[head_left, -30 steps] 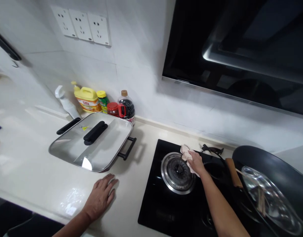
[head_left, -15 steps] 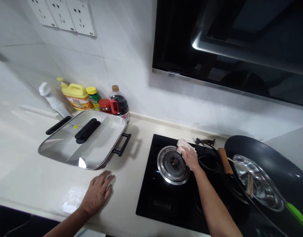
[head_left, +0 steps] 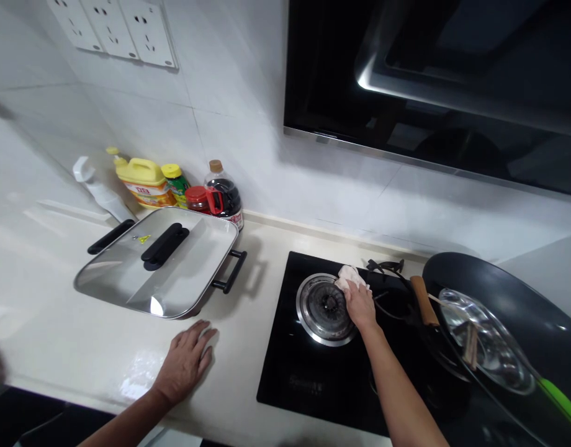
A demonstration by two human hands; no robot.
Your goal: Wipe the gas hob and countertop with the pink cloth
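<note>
My right hand (head_left: 360,305) presses a pale crumpled cloth (head_left: 350,276) onto the black glass cooktop (head_left: 308,379), at the upper right edge of the round burner (head_left: 326,310). Its fingers are closed over the cloth, partly hiding it. My left hand (head_left: 185,360) rests flat on the white countertop (head_left: 239,379), fingers stretched out and holding nothing. Just beyond that hand sits a rectangular electric pan (head_left: 192,304) under a glass lid (head_left: 131,273) with a black handle.
At right, a large black wok (head_left: 513,298) holds a clear lid (head_left: 485,347). A black pan support (head_left: 385,267) lies behind the cooktop. A spray bottle (head_left: 102,189), yellow detergent jug (head_left: 146,180) and dark sauce bottle (head_left: 224,192) line the wall. A range hood (head_left: 425,81) hangs above.
My right hand and the cloth have shifted slightly along the burner's upper right edge. My left hand stays in place. A blurred dark shape has appeared at the far left edge.
</note>
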